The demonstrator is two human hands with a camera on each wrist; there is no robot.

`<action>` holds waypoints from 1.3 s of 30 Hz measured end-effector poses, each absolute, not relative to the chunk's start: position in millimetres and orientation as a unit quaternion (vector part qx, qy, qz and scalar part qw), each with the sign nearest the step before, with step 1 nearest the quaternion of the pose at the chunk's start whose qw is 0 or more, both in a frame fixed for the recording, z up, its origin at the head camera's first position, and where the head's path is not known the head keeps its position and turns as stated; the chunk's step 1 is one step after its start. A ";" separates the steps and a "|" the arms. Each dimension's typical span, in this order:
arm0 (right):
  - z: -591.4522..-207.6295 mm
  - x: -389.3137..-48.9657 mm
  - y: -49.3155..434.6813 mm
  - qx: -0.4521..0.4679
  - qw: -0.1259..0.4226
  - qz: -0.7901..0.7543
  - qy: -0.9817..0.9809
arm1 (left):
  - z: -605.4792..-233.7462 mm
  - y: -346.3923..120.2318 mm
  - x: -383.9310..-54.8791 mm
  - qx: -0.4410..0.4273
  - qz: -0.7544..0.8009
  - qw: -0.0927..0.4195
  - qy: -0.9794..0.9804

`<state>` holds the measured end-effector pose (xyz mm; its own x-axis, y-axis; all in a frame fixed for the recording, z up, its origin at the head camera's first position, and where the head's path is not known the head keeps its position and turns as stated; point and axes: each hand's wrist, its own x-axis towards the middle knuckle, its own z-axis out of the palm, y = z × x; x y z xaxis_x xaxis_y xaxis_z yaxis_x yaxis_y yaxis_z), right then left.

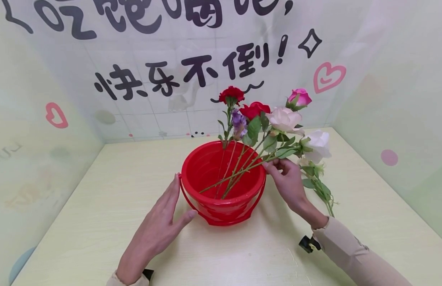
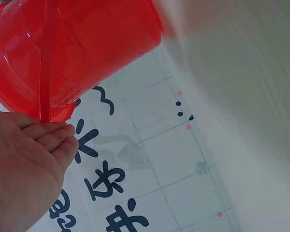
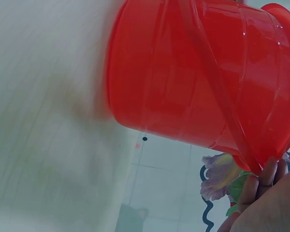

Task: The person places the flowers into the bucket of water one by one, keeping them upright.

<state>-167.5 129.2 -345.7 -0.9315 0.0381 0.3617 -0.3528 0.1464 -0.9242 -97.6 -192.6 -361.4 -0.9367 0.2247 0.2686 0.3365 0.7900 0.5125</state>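
Note:
A red plastic bucket point(image 1: 221, 210) stands on the table, its handle point(image 1: 187, 194) hanging down in front. Several artificial flowers lean in it towards the right rim: a red carnation point(image 1: 231, 95), a purple flower point(image 1: 239, 124), a red rose point(image 1: 254, 110), a pale pink rose point(image 1: 284, 119), a bright pink rose point(image 1: 299, 98) and a white rose point(image 1: 316, 146). My left hand point(image 1: 158, 220) touches the bucket's left side near the handle joint, fingers straight. Opposite it, my right hand point(image 1: 290, 180) pinches the bucket's right rim with curled fingers, close under the stems.
Right of the bucket, a pale flower with a green stem point(image 1: 319, 184) lies on the table point(image 1: 110, 222), partly hidden behind the right hand. Walls point(image 1: 385, 119) printed with lettering and hearts enclose the table at the back and sides.

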 end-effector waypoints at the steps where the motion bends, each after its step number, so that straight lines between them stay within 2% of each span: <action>1: -345.9 -167.1 129.6 0.107 0.151 0.645 -0.742 | -361.5 -192.5 -97.6 -0.148 -0.288 0.097 -0.941; 11: -348.2 -161.9 138.6 0.106 0.159 0.648 -0.737 | -362.3 -193.2 -96.8 -0.152 -0.288 0.100 -0.940; 21: -359.5 -157.4 167.8 0.092 0.173 0.639 -0.744 | -363.1 -193.4 -96.2 -0.150 -0.291 0.094 -0.940; 29: -369.9 -155.1 205.1 0.035 0.151 0.597 -0.787 | -363.3 -193.2 -97.8 -0.153 -0.291 0.095 -0.940; 39: -382.1 -152.9 254.1 0.008 0.123 0.541 -0.832 | -361.9 -193.2 -98.8 -0.159 -0.290 0.095 -0.939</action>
<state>-152.9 254.1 -382.1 -0.9697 0.1190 0.2133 -0.1469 0.4137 -0.8985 -98.8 -193.2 -361.9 -0.9313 0.2439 0.2707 0.3541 0.7808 0.5148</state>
